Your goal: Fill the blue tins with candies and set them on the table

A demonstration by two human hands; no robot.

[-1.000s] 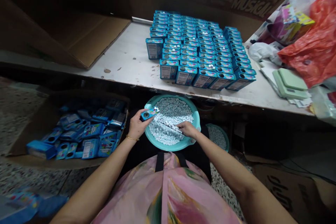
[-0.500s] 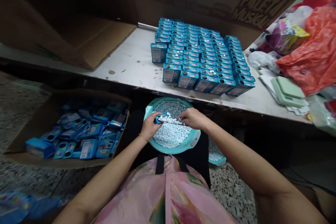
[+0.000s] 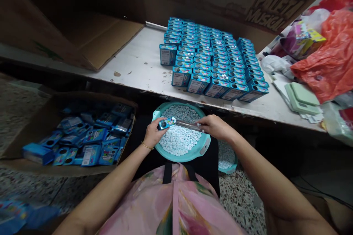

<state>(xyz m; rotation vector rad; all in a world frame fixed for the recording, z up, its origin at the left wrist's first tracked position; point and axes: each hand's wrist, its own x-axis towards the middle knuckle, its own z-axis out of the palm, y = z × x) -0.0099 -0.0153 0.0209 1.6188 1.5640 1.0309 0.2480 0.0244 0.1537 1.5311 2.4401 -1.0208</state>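
Observation:
My left hand [image 3: 153, 132] is closed around a small blue candy box [image 3: 166, 123], tilted over the left part of a turquoise basin [image 3: 204, 145]. A few white candies sit at the box's right end. Clear and tube-like, a scoop [image 3: 189, 125] lies in my right hand [image 3: 213, 125], its left end touching or very near the box. Hardly any candies show in the scoop, just one or two by my fingers. Small round white candies [image 3: 179, 141] fill the basin below both hands.
Rows of blue boxes [image 3: 212, 62] stand on the white table [image 3: 132, 69]. A carton [image 3: 16, 154] of loose blue boxes is at left. A green scale [image 3: 303, 97] and red plastic bags [image 3: 328, 51] lie at right. Another turquoise basin [image 3: 228, 169] sits lower right.
The heap of candies that lay in the scoop at the box is gone, leaving the scoop nearly bare. My right hand has moved right, and the left hand slightly left with the box.

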